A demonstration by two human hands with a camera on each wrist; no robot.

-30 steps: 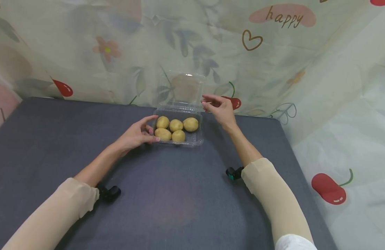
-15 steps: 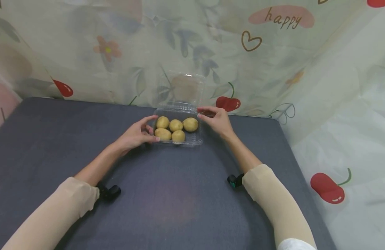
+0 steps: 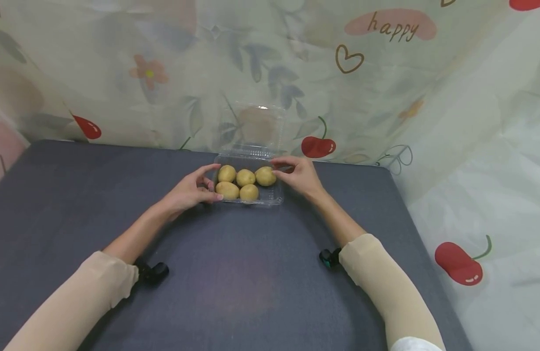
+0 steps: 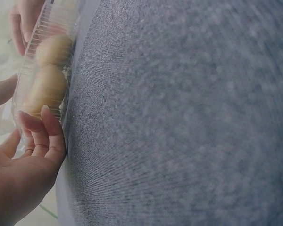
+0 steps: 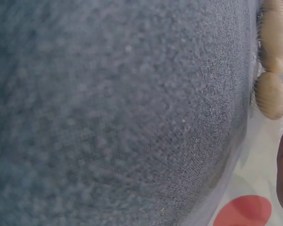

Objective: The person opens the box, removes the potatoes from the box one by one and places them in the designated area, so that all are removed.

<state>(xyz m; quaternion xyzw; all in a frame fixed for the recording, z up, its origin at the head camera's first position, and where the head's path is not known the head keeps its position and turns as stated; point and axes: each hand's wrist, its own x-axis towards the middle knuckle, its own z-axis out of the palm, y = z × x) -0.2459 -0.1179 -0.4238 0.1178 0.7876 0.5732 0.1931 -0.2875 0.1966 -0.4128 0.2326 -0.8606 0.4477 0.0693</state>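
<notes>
A clear plastic clamshell container (image 3: pixel 270 199) lies on the table in the head view, its see-through lid (image 3: pixel 259 124) raised against the curtain. Several yellow potatoes (image 3: pixel 227 190) sit inside in two rows. My left hand (image 3: pixel 188 191) grips the container's left end, index finger at the back and thumb at the front corner. The left wrist view shows curled fingers (image 4: pixel 49 134) against its wall. Over the right wall reaches my right hand (image 3: pixel 301 176), thumb and fingers apart beside the rightmost potato (image 3: pixel 265 176). Whether they touch it is unclear. The right wrist view shows only part of that hand.
The dark grey table (image 3: pixel 235 273) stretches in front of the container to both sides. A patterned curtain (image 3: pixel 164 107) hangs along its back edge, and more pale cloth (image 3: pixel 485 185) hangs on the right. A black wrist camera (image 3: pixel 153 273) sits by the left sleeve.
My right hand has moved down and left, from beside the raised lid to the rightmost potato. The left hand stays at the container's left end; the potatoes have not visibly shifted.
</notes>
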